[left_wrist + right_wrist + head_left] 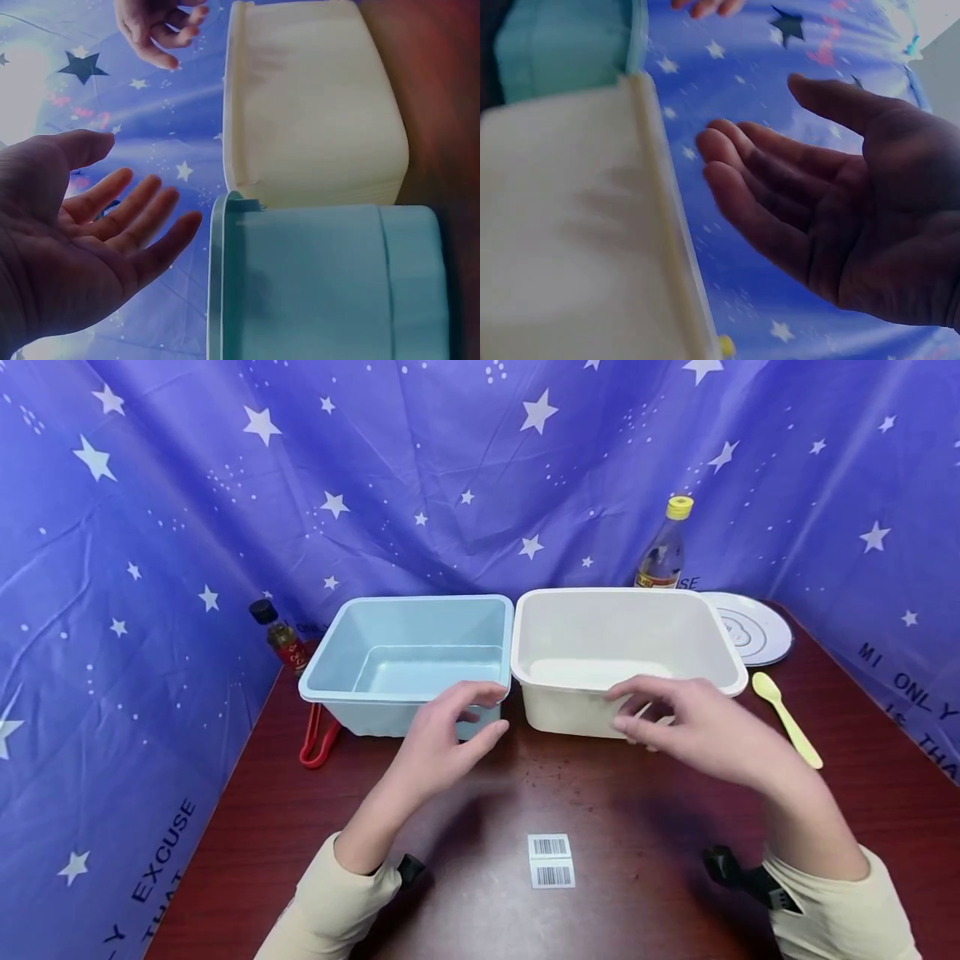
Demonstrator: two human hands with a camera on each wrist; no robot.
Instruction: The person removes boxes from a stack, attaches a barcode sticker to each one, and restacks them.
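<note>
Two plastic tubs stand side by side, a light blue one on the left and a white one on the right. My left hand hovers near the blue tub's front right corner, its fingers relaxed and holding nothing. In the left wrist view its palm shows bare beside the blue tub's rim. Over the white tub's front edge my right hand hangs with loosely bent fingers and an empty palm. The right wrist view has that hand a little apart from the white tub's rim.
Red tongs stick out from under the blue tub, and a dark-capped bottle stands left of it. Behind the white tub are a yellow-capped bottle and a plate. A yellow spoon and a barcode label lie on the table.
</note>
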